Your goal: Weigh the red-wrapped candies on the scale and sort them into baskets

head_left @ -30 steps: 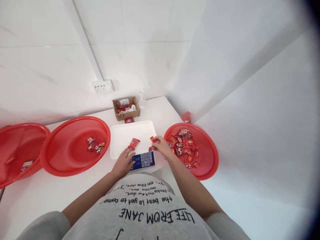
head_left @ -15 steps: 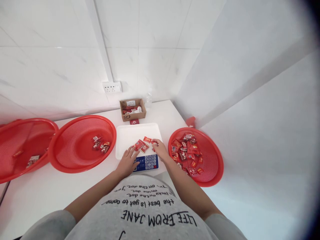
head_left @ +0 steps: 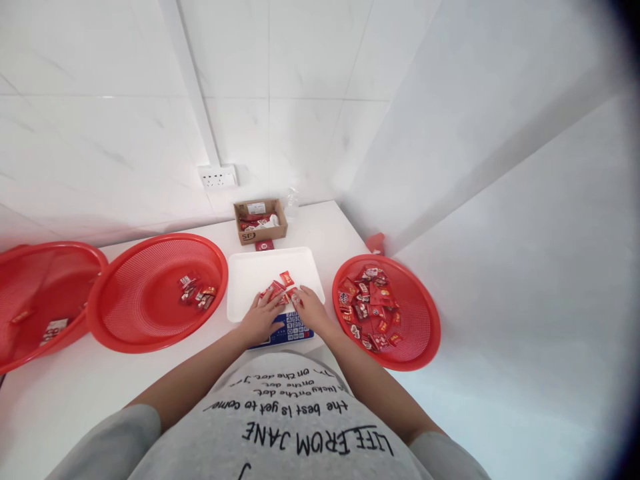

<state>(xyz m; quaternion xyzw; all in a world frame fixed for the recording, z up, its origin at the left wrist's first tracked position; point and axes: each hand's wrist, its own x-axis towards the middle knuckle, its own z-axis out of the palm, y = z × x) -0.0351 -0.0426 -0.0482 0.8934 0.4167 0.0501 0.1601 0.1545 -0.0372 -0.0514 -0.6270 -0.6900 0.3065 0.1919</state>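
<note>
A white scale tray (head_left: 260, 270) sits in front of me with a blue keypad (head_left: 290, 330) at its near edge. Several small red packets (head_left: 280, 285) lie on the tray's near part. My left hand (head_left: 261, 317) and my right hand (head_left: 309, 309) rest side by side over the keypad, fingertips touching the packets. The fingers are curled toward the packets; whether they pinch one is hard to see.
A red mesh basket (head_left: 423, 313) with many red packets stands right of the scale. Another red basket (head_left: 150, 333) with a few packets is to the left, and a third (head_left: 30, 353) at far left. A small cardboard box (head_left: 260, 221) and a wall socket (head_left: 217, 177) are behind.
My right hand moved left from the right basket's side to the tray's middle. More packets now lie on the tray. Both hands have come together at the packets.
</note>
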